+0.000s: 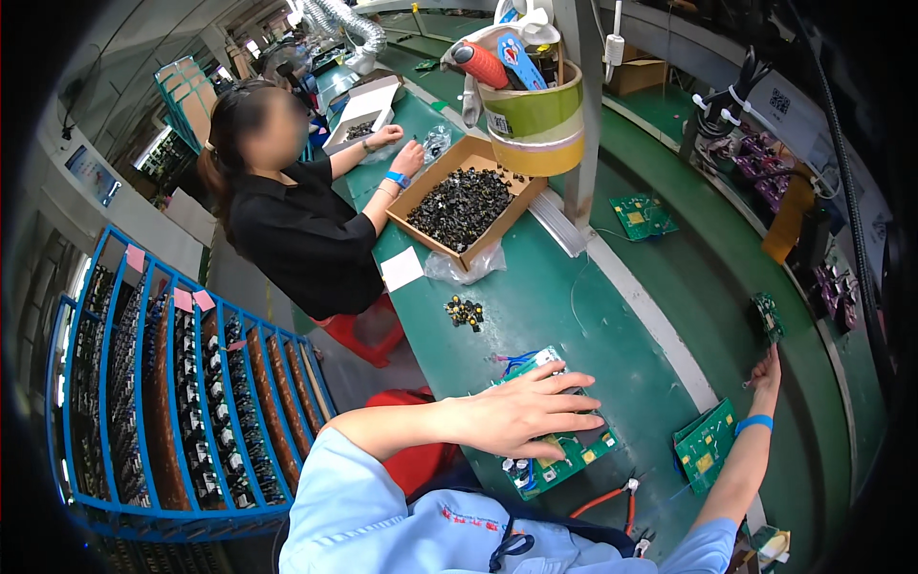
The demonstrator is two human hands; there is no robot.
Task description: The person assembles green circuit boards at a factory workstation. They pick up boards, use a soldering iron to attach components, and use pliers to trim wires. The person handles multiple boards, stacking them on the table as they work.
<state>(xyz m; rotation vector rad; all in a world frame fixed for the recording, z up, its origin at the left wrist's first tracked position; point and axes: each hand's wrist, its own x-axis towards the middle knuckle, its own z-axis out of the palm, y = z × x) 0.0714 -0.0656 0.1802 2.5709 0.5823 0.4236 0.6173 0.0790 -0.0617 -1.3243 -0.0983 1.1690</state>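
Observation:
My left hand lies with spread fingers on a green circuit board at the near side of the bench. Blue wires stick out past that board's far edge. My right hand is stretched far out to the right over the dark green belt, a blue band on its wrist. Its fingertips are closed at the lower edge of a small green circuit board; the grip itself is partly hidden. Between my arms lie more green circuit boards and red-handled cutters.
A co-worker sits at the far left beside a cardboard box of small black parts. A small pile of yellow-black parts lies nearer. A tape-wrapped tool holder hangs on a post. One board rests on the belt; a blue rack stands left.

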